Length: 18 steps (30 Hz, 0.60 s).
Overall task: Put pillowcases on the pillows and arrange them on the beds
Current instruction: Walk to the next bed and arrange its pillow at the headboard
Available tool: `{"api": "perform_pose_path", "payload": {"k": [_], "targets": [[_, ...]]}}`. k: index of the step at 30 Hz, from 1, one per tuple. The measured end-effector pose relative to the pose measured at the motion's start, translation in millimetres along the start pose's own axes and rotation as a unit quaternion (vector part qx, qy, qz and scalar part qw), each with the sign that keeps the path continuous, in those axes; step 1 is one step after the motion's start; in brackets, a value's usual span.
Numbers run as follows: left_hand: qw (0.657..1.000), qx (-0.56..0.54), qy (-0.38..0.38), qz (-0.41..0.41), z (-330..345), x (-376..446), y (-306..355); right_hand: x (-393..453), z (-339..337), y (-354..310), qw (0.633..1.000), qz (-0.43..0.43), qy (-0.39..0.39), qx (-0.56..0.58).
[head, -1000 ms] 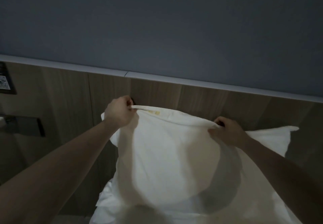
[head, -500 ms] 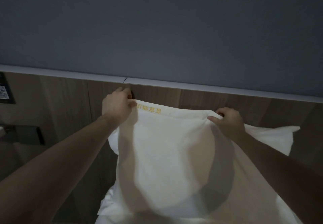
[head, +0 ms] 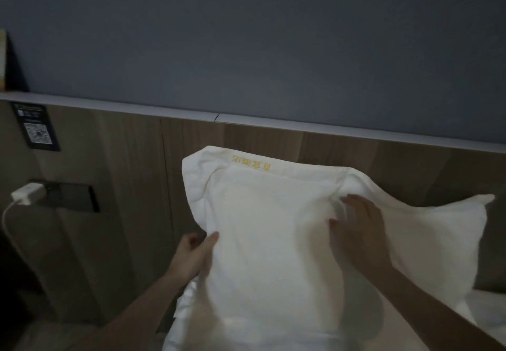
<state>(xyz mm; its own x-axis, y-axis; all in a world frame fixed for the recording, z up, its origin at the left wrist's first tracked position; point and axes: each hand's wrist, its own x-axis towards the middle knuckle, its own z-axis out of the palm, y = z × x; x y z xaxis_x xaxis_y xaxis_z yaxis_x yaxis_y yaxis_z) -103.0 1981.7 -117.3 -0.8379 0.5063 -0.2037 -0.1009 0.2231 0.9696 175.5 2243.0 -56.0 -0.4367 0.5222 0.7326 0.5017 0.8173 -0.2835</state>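
Observation:
A white pillow in its pillowcase [head: 262,241] stands upright against the wooden headboard [head: 131,186], with yellow embroidered characters along its top hem. My left hand [head: 193,255] grips the pillow's left edge, thumb on the front face and fingers curled behind. My right hand [head: 358,230] lies on the upper right of the front, fingers spread and pressing into a fold of the fabric. A second white pillow [head: 438,235] leans behind it to the right.
A grey wall rises above the headboard's pale top ledge [head: 301,124]. On the left of the headboard are a dark QR-code sign [head: 35,126] and a dark recessed socket panel [head: 68,196] with a white charger [head: 26,193] and cable. White bedding [head: 490,312] shows at lower right.
Both hands have let go of the pillowcase's top hem and come down: the left to the pillow's left edge, the right onto its front. The pillow now stands lower against the headboard.

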Motion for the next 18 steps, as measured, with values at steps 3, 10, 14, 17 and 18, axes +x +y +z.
{"api": "perform_pose_path", "payload": {"k": [3,10,14,17,18], "targets": [[0.995,0.004,-0.093,-0.022,17.7,-12.3,-33.7,-26.6,15.8,-7.6,0.998,0.021,-0.063,0.004],[0.986,0.143,0.003,0.088,-2.0,4.7,-21.7,-28.6,10.6,-5.0,0.995,0.037,-0.089,0.001],[0.981,0.179,-0.029,0.069,-14.1,8.7,-15.8,-27.2,5.7,-6.0,0.995,0.032,-0.098,0.01],[0.982,0.171,-0.024,0.082,-26.5,24.8,16.3,-14.8,-10.6,5.4,0.999,-0.017,-0.039,0.01],[0.982,0.162,0.002,0.1,-34.6,32.1,36.4,-6.1,-19.7,11.0,1.0,-0.024,-0.012,0.005]]}}
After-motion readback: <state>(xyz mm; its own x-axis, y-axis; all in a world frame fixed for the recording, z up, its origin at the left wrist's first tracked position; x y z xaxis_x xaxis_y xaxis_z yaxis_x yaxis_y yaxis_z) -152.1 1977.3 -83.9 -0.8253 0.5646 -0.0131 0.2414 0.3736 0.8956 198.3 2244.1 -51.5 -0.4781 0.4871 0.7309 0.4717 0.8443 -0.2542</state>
